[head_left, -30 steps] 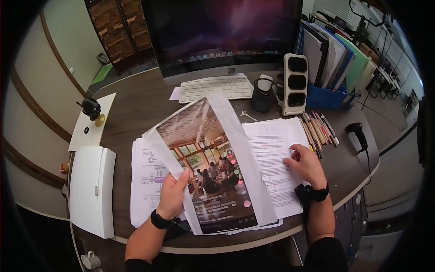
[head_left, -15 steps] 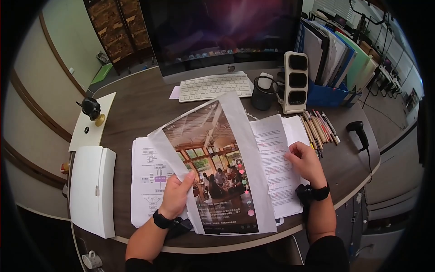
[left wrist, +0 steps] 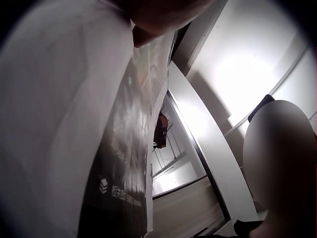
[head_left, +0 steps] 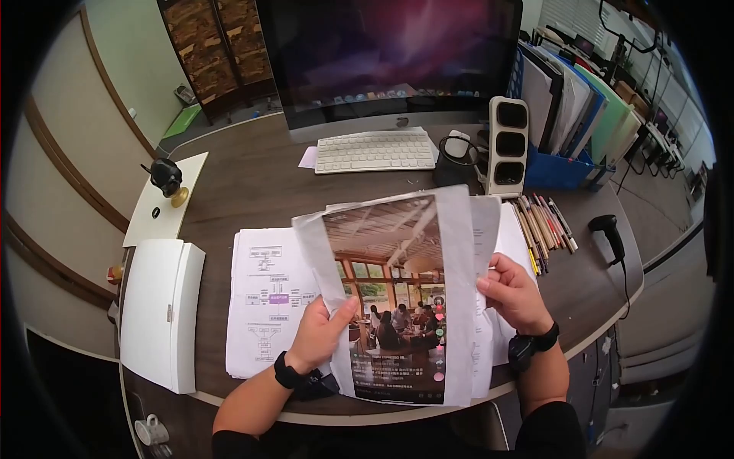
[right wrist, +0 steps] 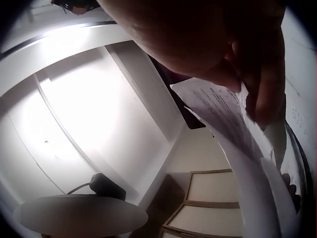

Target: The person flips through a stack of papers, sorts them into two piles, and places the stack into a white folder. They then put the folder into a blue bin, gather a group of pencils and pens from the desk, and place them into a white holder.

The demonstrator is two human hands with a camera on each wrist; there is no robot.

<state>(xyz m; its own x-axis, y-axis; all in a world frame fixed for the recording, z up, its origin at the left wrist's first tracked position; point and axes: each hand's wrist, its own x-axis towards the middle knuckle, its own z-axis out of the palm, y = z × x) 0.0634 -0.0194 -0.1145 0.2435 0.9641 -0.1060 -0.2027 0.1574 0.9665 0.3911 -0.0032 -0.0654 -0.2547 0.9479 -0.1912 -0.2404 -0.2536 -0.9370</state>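
Observation:
My left hand (head_left: 315,333) grips the left edge of a creased white sheet with a colour phone-screenshot print (head_left: 397,260), its thumb lying on the front. The print shows people seated in a wood-beamed room. Behind it stand text-printed sheets (head_left: 486,222), visible along the right side. My right hand (head_left: 521,295) pinches the right edge of these papers between thumb and fingers; the right wrist view shows the curled text page (right wrist: 218,101) beside the fingers. Pages with box diagrams (head_left: 264,306) lie on the desk to the left, partly covered by the raised print.
A white keyboard (head_left: 375,151) and a monitor (head_left: 394,61) stand behind the papers. At the right are pens and pencils (head_left: 539,229), a three-slot holder (head_left: 507,145), a blue file box (head_left: 562,170) and a black scanner (head_left: 605,233). A white device (head_left: 157,317) lies left.
The raised print has swung more upright and shifted right, with text sheets lifted behind it. My right hand has gone from hovering over the text pages to pinching the papers' right edge.

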